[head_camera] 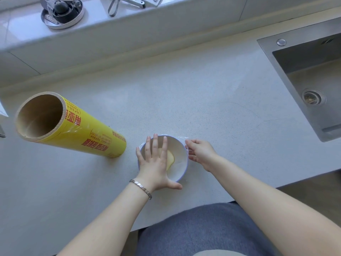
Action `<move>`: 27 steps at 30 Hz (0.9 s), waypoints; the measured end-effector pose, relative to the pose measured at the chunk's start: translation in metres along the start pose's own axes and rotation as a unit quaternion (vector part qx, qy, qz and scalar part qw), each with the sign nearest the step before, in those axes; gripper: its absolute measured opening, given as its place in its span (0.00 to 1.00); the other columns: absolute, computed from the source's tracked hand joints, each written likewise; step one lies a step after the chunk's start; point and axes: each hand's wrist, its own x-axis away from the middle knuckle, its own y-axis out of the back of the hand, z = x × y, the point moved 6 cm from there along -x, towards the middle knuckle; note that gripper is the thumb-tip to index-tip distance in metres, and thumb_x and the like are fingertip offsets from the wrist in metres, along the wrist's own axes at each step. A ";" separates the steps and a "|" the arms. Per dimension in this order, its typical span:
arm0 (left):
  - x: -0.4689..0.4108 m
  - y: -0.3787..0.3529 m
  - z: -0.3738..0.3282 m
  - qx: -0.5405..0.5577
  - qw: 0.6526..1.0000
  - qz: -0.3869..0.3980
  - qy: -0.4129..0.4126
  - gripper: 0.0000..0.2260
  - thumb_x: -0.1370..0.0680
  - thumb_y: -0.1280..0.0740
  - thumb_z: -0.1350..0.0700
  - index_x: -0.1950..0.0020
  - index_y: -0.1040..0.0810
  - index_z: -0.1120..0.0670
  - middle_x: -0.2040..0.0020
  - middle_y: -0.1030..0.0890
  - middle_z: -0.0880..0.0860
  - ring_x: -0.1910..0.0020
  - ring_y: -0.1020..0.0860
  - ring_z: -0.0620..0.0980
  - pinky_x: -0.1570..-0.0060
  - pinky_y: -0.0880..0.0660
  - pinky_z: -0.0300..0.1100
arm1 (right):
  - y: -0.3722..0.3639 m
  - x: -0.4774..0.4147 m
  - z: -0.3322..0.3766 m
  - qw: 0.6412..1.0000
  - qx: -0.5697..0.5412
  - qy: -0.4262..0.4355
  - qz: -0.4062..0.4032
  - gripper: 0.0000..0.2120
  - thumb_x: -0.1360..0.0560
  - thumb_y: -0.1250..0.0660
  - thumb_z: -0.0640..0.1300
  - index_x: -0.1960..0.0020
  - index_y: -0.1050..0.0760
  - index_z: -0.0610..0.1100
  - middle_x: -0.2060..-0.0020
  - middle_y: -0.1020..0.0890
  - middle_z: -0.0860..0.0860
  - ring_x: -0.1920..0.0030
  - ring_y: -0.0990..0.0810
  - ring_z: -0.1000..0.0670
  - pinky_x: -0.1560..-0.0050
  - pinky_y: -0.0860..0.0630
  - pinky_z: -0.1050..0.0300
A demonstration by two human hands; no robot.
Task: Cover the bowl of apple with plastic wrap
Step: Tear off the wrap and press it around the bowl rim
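Head view, near to far. Btm edge: lap (203, 228) in grey-blue fabric, below the counter (184, 89) front. Both bare forearms reach fwd over the pale speckled top. Silver link bracelet (141, 188) on the L wrist.

L hand (155, 163) lies flat on top of the bowl (180, 154), palm down, fingers straight & spread, thumb out over the near rim. It's relaxed, gripping nothing. R hand (200, 154) sits at the bowl's R side, fingers curled onto the wrap (181, 138) by the outer wall. Film shows as a shiny crinkled edge at the far-R rim & round the R fingers. Across the mouth it's too clear to make out.

Bowl: small, white inside, blue-ish rim, on the counter near its front edge, approx centre frame. Apple (170, 157): pale yellow piece inside, half hidden under the L hand.

Roll (88, 133), yellow w/ red print, stands on end just L of the bowl, not touching. Its open cardboard core faces the cam & a loose film edge wrinkles on its side.

Further R: steel sink (313, 74) set in the counter, drain (312, 97) in its floor, well apart from the bowl. Far back: white ledge (103, 24) w/ a round metal tin (62, 12) of dark & metal bits, a peeler (114, 7) & a grater (147, 0), the last cut off by the top edge.
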 end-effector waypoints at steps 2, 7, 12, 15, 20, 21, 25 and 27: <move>0.000 0.000 0.000 0.004 1.000 0.001 0.004 0.66 0.45 0.29 0.30 0.30 0.75 0.53 0.26 0.71 0.58 0.27 0.71 0.60 0.32 0.64 0.65 | 0.005 0.002 0.008 0.999 0.012 0.041 -0.031 0.11 0.22 0.43 0.42 0.63 0.33 0.45 0.67 0.25 0.49 0.67 0.27 0.52 0.62 0.26 0.60; 0.000 -0.001 -0.001 0.015 1.000 -0.001 0.016 0.66 0.45 0.29 0.30 0.29 0.74 0.53 0.26 0.71 0.58 0.27 0.71 0.59 0.31 0.62 0.66 | 0.000 0.010 0.019 0.996 0.011 0.075 -0.041 0.11 0.20 0.47 0.41 0.62 0.37 0.44 0.69 0.32 0.48 0.72 0.33 0.52 0.69 0.31 0.63; 0.000 -0.001 0.000 0.019 1.000 -0.004 0.016 0.65 0.43 0.29 0.32 0.30 0.75 0.53 0.26 0.71 0.57 0.27 0.71 0.58 0.31 0.64 0.65 | -0.002 0.008 0.025 0.979 0.099 0.151 -0.096 0.09 0.21 0.49 0.46 0.58 0.38 0.45 0.68 0.33 0.50 0.69 0.33 0.48 0.65 0.33 0.53; 0.001 -0.002 0.000 0.021 1.000 -0.005 0.015 0.64 0.42 0.29 0.32 0.29 0.74 0.54 0.26 0.71 0.57 0.27 0.71 0.58 0.31 0.65 0.64 | 0.007 0.009 0.029 0.959 0.162 0.195 -0.128 0.08 0.20 0.49 0.45 0.56 0.38 0.43 0.69 0.34 0.51 0.68 0.35 0.51 0.65 0.40 0.55; 0.001 -0.001 -0.001 0.019 1.000 -0.002 0.015 0.64 0.42 0.29 0.33 0.29 0.74 0.54 0.26 0.70 0.58 0.27 0.71 0.58 0.31 0.64 0.64 | 0.012 0.004 0.020 0.950 0.204 0.188 -0.144 0.07 0.20 0.50 0.44 0.55 0.40 0.42 0.71 0.34 0.50 0.68 0.35 0.49 0.69 0.40 0.59; 0.001 -0.001 -0.001 0.020 1.000 -0.004 0.017 0.64 0.42 0.29 0.33 0.29 0.73 0.54 0.26 0.70 0.58 0.27 0.70 0.58 0.31 0.64 0.64 | 0.011 0.000 0.018 0.951 0.207 0.178 -0.145 0.07 0.20 0.50 0.44 0.55 0.40 0.42 0.71 0.34 0.50 0.67 0.35 0.46 0.70 0.40 0.58; 0.003 -0.002 -0.003 0.035 0.999 -0.014 0.030 0.65 0.43 0.30 0.31 0.30 0.76 0.53 0.26 0.70 0.57 0.27 0.70 0.58 0.30 0.62 0.63 | 0.002 -0.011 0.015 0.949 0.242 0.140 -0.144 0.08 0.21 0.50 0.44 0.56 0.39 0.42 0.65 0.29 0.45 0.62 0.31 0.43 0.63 0.38 0.54; 0.004 0.000 -0.003 0.069 0.997 -0.020 0.030 0.65 0.44 0.30 0.30 0.30 0.74 0.53 0.25 0.67 0.55 0.25 0.67 0.56 0.29 0.59 0.60 | 0.003 -0.014 0.013 0.950 0.250 0.113 -0.150 0.11 0.21 0.48 0.46 0.59 0.35 0.41 0.62 0.26 0.44 0.58 0.27 0.42 0.60 0.37 0.54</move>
